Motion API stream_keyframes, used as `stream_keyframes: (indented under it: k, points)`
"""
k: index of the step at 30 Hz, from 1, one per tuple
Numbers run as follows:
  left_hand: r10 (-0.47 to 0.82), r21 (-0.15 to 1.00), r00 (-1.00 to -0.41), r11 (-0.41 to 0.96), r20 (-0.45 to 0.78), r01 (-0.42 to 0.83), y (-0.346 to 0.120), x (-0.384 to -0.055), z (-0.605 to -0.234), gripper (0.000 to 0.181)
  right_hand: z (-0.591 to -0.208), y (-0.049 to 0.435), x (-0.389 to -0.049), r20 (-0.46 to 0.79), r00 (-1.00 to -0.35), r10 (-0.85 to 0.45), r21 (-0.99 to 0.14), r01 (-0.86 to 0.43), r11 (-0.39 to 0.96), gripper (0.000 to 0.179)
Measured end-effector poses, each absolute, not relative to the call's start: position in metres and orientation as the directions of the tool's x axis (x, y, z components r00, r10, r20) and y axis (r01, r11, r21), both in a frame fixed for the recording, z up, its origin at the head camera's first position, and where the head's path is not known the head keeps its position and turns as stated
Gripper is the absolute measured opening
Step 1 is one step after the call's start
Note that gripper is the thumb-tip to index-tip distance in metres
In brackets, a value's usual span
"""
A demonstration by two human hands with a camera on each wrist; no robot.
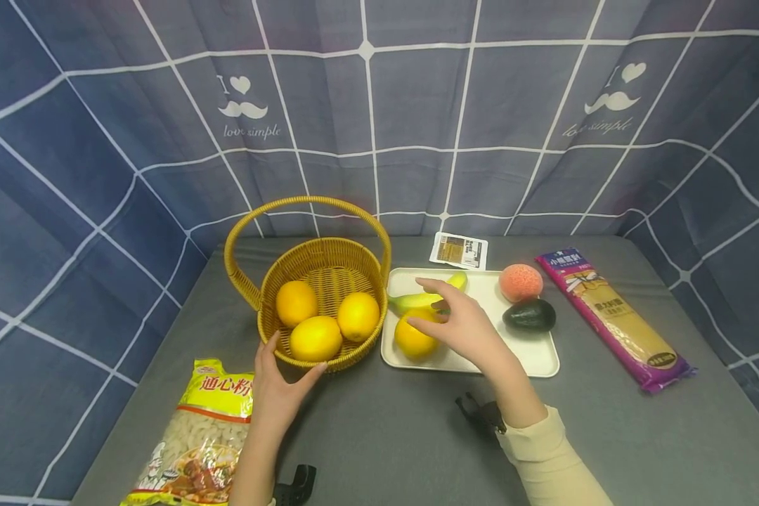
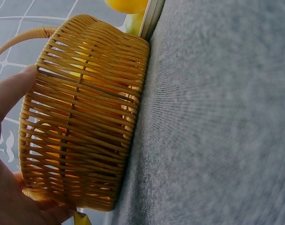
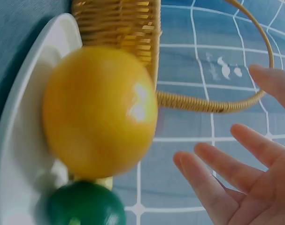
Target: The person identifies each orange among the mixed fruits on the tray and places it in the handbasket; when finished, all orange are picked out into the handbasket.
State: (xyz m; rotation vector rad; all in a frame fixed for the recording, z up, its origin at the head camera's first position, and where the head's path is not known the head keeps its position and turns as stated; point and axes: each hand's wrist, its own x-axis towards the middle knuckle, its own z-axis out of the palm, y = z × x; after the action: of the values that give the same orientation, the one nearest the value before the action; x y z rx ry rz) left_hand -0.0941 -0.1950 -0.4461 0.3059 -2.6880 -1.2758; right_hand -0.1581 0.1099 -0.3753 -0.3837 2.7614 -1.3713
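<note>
My left hand (image 1: pixel 277 390) holds the near rim of the wicker basket (image 1: pixel 329 247), its thumb and fingers spread along the wall. Inside the basket lie an orange (image 1: pixel 297 303) and two lemons (image 1: pixel 316 339), partly visible through the weave in the left wrist view. Over the white tray (image 1: pixel 525 364), my right hand (image 1: pixel 464 327) hovers with spread, slightly bent fingers. Below it sits another orange (image 3: pixel 100 112), apart from the fingers in the right wrist view. Behind that orange is a banana (image 1: pixel 411 302), partly hidden by the hand.
On the tray's right side rest a peach (image 1: pixel 521 283) and an avocado (image 1: pixel 529 315). A noodle packet (image 1: pixel 613 316) lies right of the tray, a small sachet (image 1: pixel 459 251) behind it. The macaroni bag (image 1: pixel 196 436) is beside my left forearm. The basket handle (image 1: pixel 308 199) arches upright.
</note>
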Motion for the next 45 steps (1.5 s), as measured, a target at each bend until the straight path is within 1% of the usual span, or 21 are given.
stream_keyframes:
  k: [8, 13, 18, 24, 28, 32, 38, 45]
  points:
    - [-0.25, 0.776, -0.967, 0.618, 0.042, -0.126, -0.195, -0.094, -0.445, 0.101, -0.388, 0.124, -0.153, 0.021, -0.967, -0.253, -0.817, -0.162, 0.553, 0.069]
    - [-0.246, 0.776, -0.968, 0.618, 0.035, -0.129, -0.195, -0.094, -0.445, 0.101, -0.397, 0.124, -0.155, -0.005, -0.968, -0.249, -0.78, -0.153, 0.607, 0.071]
    - [-0.245, 0.777, -0.969, 0.617, 0.037, -0.126, -0.194, -0.094, -0.445, 0.101, -0.404, 0.124, -0.158, -0.002, -0.97, -0.243, -0.725, -0.166, 0.668, 0.07]
    - [-0.245, 0.775, -0.969, 0.619, 0.039, -0.126, -0.195, -0.094, -0.447, 0.101, -0.407, 0.117, -0.16, 0.026, -0.968, -0.25, -0.704, -0.195, 0.682, 0.064]
    - [-0.247, 0.777, -0.968, 0.618, 0.046, -0.121, -0.195, -0.095, -0.448, 0.101, -0.409, 0.11, -0.16, 0.018, -0.966, -0.257, -0.698, -0.196, 0.688, 0.063]
    - [-0.248, 0.775, -0.968, 0.62, 0.049, -0.119, -0.195, -0.095, -0.448, 0.101, -0.41, 0.102, -0.159, 0.006, -0.966, -0.257, -0.682, -0.192, 0.706, 0.065]
    - [-0.253, 0.774, -0.966, 0.622, 0.059, -0.116, -0.196, -0.095, -0.449, 0.101, -0.413, 0.088, -0.157, 0.014, -0.97, -0.244, -0.623, -0.199, 0.756, 0.069]
    - [-0.247, 0.774, -0.967, 0.623, 0.059, -0.112, -0.195, -0.095, -0.449, 0.101, -0.422, 0.073, -0.155, 0.011, -0.974, -0.228, -0.6, -0.189, 0.777, 0.08]
